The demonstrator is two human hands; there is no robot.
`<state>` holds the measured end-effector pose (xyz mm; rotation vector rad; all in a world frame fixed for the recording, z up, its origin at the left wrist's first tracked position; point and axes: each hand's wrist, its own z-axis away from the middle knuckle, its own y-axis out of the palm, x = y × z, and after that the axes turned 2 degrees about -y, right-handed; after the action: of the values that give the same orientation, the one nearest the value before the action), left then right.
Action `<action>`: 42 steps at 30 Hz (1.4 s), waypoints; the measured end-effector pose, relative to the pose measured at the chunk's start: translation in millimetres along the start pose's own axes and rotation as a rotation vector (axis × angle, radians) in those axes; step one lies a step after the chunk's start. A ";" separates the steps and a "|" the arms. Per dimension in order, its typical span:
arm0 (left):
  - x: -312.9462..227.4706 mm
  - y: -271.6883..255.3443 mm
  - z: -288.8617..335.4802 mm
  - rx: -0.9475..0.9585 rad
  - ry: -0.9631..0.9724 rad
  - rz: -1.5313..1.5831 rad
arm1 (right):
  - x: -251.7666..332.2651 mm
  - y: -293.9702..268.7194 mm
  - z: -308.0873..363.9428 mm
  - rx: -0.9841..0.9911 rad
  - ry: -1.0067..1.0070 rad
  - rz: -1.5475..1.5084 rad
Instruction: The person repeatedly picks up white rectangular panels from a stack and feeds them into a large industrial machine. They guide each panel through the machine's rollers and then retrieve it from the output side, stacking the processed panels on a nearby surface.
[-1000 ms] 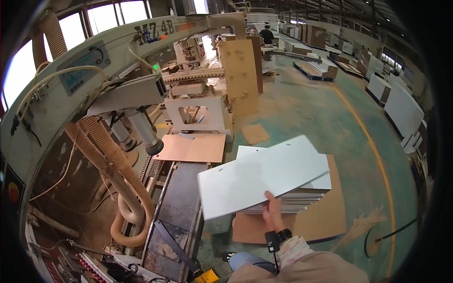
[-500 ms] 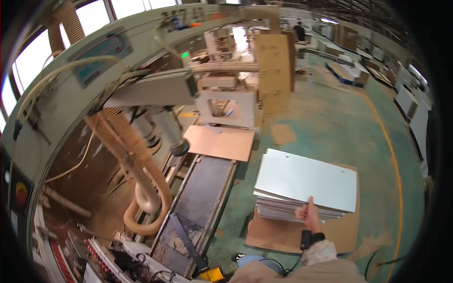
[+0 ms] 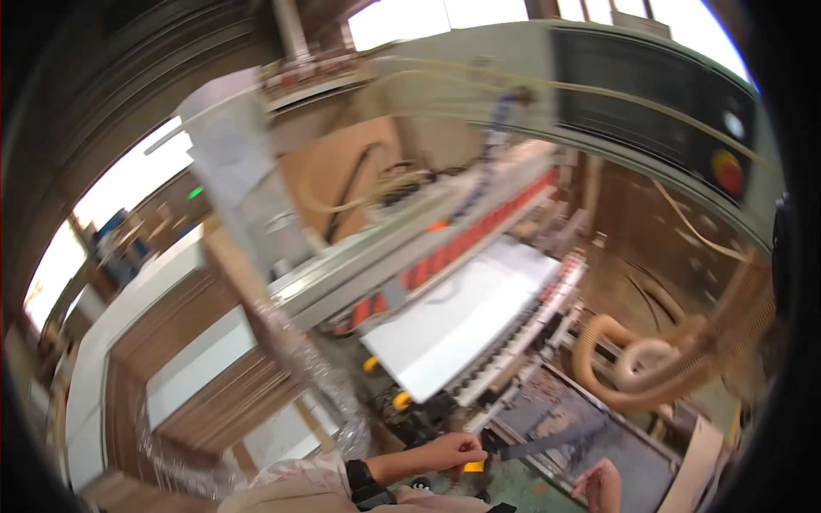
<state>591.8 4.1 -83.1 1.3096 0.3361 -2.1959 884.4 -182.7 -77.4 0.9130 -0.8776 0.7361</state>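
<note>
My left hand reaches in from the lower left with its fingers curled closed, and nothing shows in them. A black band circles that wrist. Just beyond the fingers lies the end of a flat grey bar across the dark machine bed. My right hand hangs over the bed's near edge, loosely bent with fingers apart, holding nothing visible. Ahead, a white panel lies on the machine beside a row of small rollers. Both hands are apart from it. The picture is blurred by motion.
At left stand stacked brown-edged boards with white tops and crumpled clear plastic wrap. A ribbed tan hose loops at right. Above it runs the machine's beam with a red and yellow button. A brown board edges the bed.
The view has swung left, from the white panel stack on the floor to the machine's near end. My right hand has left the stack's edge, and my left hand has come into view.
</note>
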 end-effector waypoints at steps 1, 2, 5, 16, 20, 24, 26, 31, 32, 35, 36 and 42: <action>12.7 -16.4 20.1 -0.092 -0.030 0.083 | 1.9 20.9 -30.8 0.186 -0.016 0.024; 24.6 -31.7 41.3 -0.175 -0.058 0.164 | -1.1 43.9 -59.7 0.366 -0.031 0.040; 87.1 -84.6 112.8 -0.517 0.001 0.538 | 3.6 165.6 -95.2 0.834 0.051 0.141; 295.7 -276.7 435.4 -1.686 0.674 1.266 | -182.2 583.8 -108.2 1.072 0.354 0.280; 335.3 -322.4 479.6 -1.751 0.734 1.338 | -234.6 671.3 -129.0 0.914 0.201 0.370; 333.5 -334.2 493.0 -1.733 0.698 1.413 | -265.4 705.6 -135.0 0.807 0.188 0.443; 333.3 -337.6 497.5 -1.718 0.662 1.448 | -272.9 711.6 -134.4 0.752 0.191 0.428; 329.4 -343.0 517.3 -1.522 0.628 1.409 | -274.2 712.2 -135.3 0.710 0.193 0.348; 329.1 -344.7 518.5 -1.496 0.626 1.407 | -274.9 709.7 -137.5 0.714 0.201 0.338; 334.4 -347.5 523.3 -1.431 0.639 1.405 | -271.9 705.3 -124.5 0.721 0.189 0.316; 336.1 -347.3 523.8 -1.408 0.655 1.402 | -271.3 702.1 -121.2 0.724 0.177 0.316; 351.9 -342.4 513.6 -1.491 0.629 1.432 | -254.8 667.7 -99.1 0.766 0.201 0.302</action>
<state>-109.9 -78.3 -158.1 0.7185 0.7160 -0.0449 243.6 148.1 -99.3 1.3585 -0.5503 1.4540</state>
